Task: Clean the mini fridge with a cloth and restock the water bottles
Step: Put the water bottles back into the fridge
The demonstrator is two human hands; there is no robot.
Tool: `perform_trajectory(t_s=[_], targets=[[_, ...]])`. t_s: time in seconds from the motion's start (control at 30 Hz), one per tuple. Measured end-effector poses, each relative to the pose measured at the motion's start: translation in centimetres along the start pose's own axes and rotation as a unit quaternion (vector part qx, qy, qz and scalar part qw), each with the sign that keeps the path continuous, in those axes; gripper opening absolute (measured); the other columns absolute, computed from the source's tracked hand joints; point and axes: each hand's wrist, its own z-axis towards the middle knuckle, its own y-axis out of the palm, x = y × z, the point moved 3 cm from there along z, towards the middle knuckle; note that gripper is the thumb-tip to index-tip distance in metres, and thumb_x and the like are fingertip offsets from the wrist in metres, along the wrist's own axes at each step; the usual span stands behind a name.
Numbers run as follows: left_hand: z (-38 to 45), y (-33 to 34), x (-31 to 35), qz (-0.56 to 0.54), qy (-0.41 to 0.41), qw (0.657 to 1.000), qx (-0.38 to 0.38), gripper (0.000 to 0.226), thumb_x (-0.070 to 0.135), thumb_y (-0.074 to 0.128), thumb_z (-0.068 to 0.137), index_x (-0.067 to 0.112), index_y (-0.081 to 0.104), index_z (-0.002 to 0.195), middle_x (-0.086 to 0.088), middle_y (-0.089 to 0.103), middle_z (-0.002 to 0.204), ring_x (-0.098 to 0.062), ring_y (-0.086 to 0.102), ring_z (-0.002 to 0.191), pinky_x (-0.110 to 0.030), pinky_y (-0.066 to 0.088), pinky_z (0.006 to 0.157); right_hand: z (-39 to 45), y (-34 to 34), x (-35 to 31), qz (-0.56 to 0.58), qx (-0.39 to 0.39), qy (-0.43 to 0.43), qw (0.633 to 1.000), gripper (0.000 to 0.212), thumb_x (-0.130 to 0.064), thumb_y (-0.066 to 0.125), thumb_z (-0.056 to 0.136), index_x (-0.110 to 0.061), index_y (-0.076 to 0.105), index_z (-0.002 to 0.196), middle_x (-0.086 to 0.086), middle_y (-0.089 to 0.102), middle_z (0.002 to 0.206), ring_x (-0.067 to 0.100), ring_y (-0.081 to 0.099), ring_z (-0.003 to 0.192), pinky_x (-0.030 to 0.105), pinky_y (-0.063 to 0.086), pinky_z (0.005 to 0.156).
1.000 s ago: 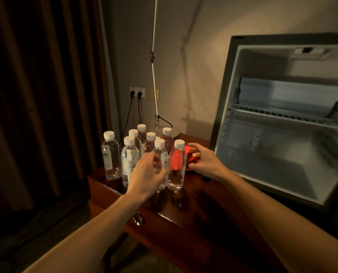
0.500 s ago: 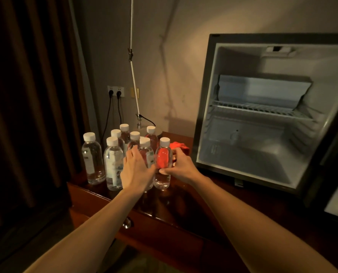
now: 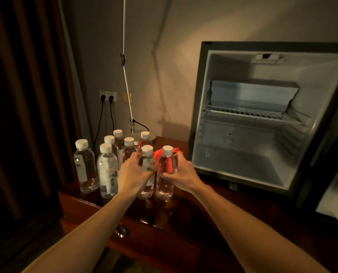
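Each hand grips one bottle: left hand (image 3: 133, 174), right hand (image 3: 181, 175); restocking starts; next, lift both into the fridge (image 3: 243, 164).

Both arms outstretched, left hand (image 3: 133, 174) curled gripping, right hand (image 3: 181, 175) curled gripping

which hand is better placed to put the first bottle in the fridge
Right, probably. The right hand grips the bottle nearest the fridge, and the open fridge stands on that side with nothing between. The left hand grips the next bottle, farther off, and would have to cross over.
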Motion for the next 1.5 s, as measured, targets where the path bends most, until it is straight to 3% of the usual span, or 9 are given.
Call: perform_trajectory(t_s=[0.1,0.3,0.43,0.57,0.73,0.87,1.13,1.33,1.5], targets=[[-0.8,0.6,1.1,-0.011,0.02,1.0,-0.015,0.05,0.038,0.08,0.074,0.021,0.057,0.114,0.003,0.068,0.104,-0.013,0.062,0.091,-0.038,0.055,0.081,-1.1,-1.8,0.9,-0.017,0.028,-0.003,0.999,0.054,-0.026,0.081,0.073,-0.022,0.044,0.112,-0.009,0.061,0.096,0.004,0.059,0.084,0.009,0.038,0.063],[-2.6,3.0,4.0,-0.056,0.035,0.997,-0.029,0.048,0.042,0.081,0.071,0.029,0.056,0.11,0.012,0.065,0.096,-0.011,0.063,0.089,-0.039,0.054,0.08,-3.5,-6.5,3.3,-0.032,0.057,0.027,0.997,0.048,-0.031,0.081,0.071,-0.021,0.044,0.101,-0.006,0.059,0.09,0.008,0.06,0.08,0.017,0.045,0.066],[-3.3,4.6,6.8,-0.075,0.055,0.995,-0.033,0.049,0.037,0.083,0.07,0.025,0.059,0.111,0.01,0.065,0.098,-0.011,0.061,0.09,-0.034,0.051,0.078,-4.9,-9.9,4.7,-0.049,0.106,0.025,0.993,0.051,-0.039,0.082,0.067,-0.018,0.047,0.096,-0.005,0.061,0.087,0.012,0.06,0.076,0.021,0.044,0.058],[-3.2,6.3,9.5,-0.083,0.069,0.993,-0.039,0.05,0.036,0.085,0.07,0.021,0.061,0.111,0.011,0.063,0.095,-0.01,0.06,0.089,-0.028,0.046,0.075,-5.8,-12.7,5.7,-0.043,0.118,0.028,0.992,0.053,-0.04,0.084,0.068,-0.018,0.048,0.1,-0.007,0.06,0.091,0.012,0.061,0.08,0.024,0.05,0.066],[-2.8,9.0,12.2,-0.091,0.086,0.991,-0.048,0.051,0.041,0.084,0.069,0.022,0.061,0.11,0.01,0.065,0.093,-0.014,0.062,0.09,-0.036,0.051,0.077,-5.5,-15.5,7.1,-0.064,0.151,0.033,0.986,0.055,-0.042,0.084,0.068,-0.02,0.047,0.1,-0.002,0.061,0.094,0.016,0.061,0.083,0.035,0.055,0.073],[-2.1,11.2,13.6,-0.103,0.088,0.989,-0.06,0.057,0.046,0.084,0.067,0.023,0.061,0.115,0.003,0.07,0.103,-0.016,0.064,0.097,-0.041,0.053,0.083,-4.7,-17.3,8.4,-0.06,0.186,0.04,0.98,0.055,-0.041,0.085,0.066,-0.019,0.046,0.098,-0.002,0.062,0.093,0.017,0.062,0.083,0.04,0.056,0.074],[2.1,15.9,16.5,-0.133,0.099,0.985,-0.051,0.058,0.038,0.082,0.072,0.02,0.06,0.123,0.001,0.07,0.111,-0.016,0.064,0.102,-0.043,0.054,0.088,-1.0,-19.8,13.2,-0.02,0.265,0.073,0.961,0.065,-0.039,0.087,0.064,-0.022,0.045,0.112,0.001,0.065,0.105,0.02,0.064,0.094,0.042,0.055,0.08],[5.3,20.4,17.0,-0.134,0.089,0.984,-0.071,0.054,0.037,0.081,0.073,0.025,0.06,0.122,0.005,0.068,0.109,-0.016,0.064,0.102,-0.041,0.054,0.088,2.6,-20.4,16.3,-0.001,0.27,0.105,0.957,0.057,-0.034,0.084,0.069,-0.02,0.05,0.112,-0.004,0.064,0.1,0.015,0.061,0.09,0.028,0.049,0.072],[8.4,23.3,17.0,-0.129,0.061,0.988,-0.064,0.051,0.037,0.078,0.075,0.031,0.06,0.122,-0.003,0.069,0.111,-0.027,0.063,0.106,-0.044,0.053,0.089,6.0,-20.3,18.3,0.013,0.282,0.089,0.955,0.058,-0.033,0.084,0.069,-0.016,0.052,0.115,0.005,0.069,0.106,0.023,0.067,0.093,0.042,0.055,0.078]])
